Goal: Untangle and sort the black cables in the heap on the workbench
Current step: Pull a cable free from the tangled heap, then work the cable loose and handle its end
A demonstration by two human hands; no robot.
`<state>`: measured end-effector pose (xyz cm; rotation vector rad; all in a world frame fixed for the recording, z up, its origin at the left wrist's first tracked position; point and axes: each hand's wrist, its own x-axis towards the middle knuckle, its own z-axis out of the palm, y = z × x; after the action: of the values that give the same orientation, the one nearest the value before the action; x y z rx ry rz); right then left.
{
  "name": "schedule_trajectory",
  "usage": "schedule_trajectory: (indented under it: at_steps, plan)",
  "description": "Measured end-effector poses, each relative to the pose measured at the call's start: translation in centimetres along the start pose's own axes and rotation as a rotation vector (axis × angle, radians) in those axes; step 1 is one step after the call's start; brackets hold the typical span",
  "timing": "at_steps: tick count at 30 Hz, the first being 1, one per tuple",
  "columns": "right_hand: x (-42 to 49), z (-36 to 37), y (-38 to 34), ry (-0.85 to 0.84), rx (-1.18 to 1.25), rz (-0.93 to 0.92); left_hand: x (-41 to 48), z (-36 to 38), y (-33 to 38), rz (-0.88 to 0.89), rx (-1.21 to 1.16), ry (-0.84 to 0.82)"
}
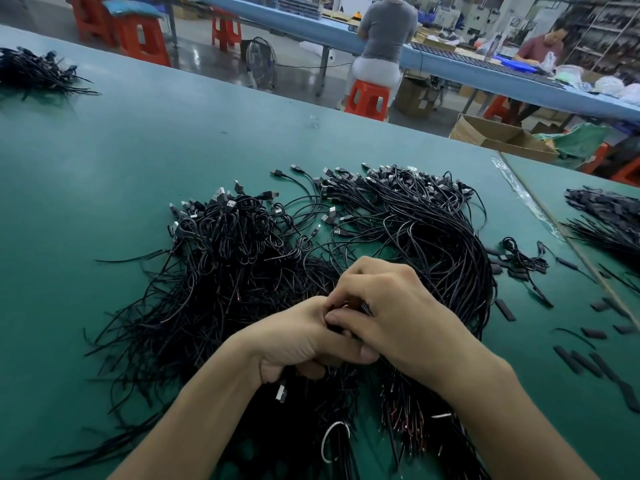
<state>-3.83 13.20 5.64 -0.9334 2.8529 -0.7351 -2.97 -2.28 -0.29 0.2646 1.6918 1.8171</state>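
While my left hand [294, 341] and right hand [391, 306] both pinch cables [362, 308] in the heap [225, 271], they run plugs-out toward the workbench [138, 150] far edge, so I'd pull nearward.

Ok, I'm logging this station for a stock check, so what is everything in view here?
black cables: one large heap, black with silver plugs, centre of the workbench
workbench: one, green, foreground
left cable pile: one, black, far left of the workbench
right cable pile: one, black, far right
short sleeves: many, black, scattered right of the heap
white loop: one, white, heap's near edge
stools: several, red, floor beyond
floor fan: one, dark, floor beyond
cardboard boxes: several, brown, floor at right
people: two, grey top and dark red top, at the blue bench
left hand: one, bare, grip round cables from the heap
right hand: one, bare, pinching cables beside the left hand
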Motion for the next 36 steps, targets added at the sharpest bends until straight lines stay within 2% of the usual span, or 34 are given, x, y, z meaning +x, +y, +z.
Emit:
schedule_trajectory:
  at_steps: [6,10,14,17,21,24,28,30,34,36]
  plan:
    - [0.1,0.1,-0.5,0.032,-0.220,-0.093,0.2,0.1,0.0,0.039,-0.045,0.077]
    - [0.0,0.4,0.2,0.142,-0.255,-0.047,0.8,0.4,0.2,0.126,-0.418,0.103]
    - [0.0,0.2,1.1,0.307,-0.133,0.031,1.2,0.0,-0.1,0.238,-0.527,0.038]
    - [0.0,0.1,1.2,0.376,0.006,0.027,1.1,-0.3,-0.4,0.284,-0.343,0.121]
    - [-0.1,1.2,1.0,0.431,0.040,-0.020,1.2,-0.3,-0.6,0.360,0.182,0.433]
    - [0.0,2.4,0.9,0.529,0.287,0.049,1.4,0.0,-0.6,0.412,0.213,0.476]
    - [0.1,3.7,1.0,0.478,0.709,0.180,1.6,0.2,-0.5,0.485,0.083,0.528]
    - [0.1,4.0,1.1,0.438,0.783,0.198,1.5,0.2,-0.3,0.540,0.009,0.480]
    - [0.0,4.1,1.6,0.382,0.826,0.228,1.0,0.1,0.4,0.651,-0.362,0.417]
    - [-0.1,4.2,1.9,0.356,0.845,0.252,0.8,0.0,0.6,0.659,-0.426,0.413]
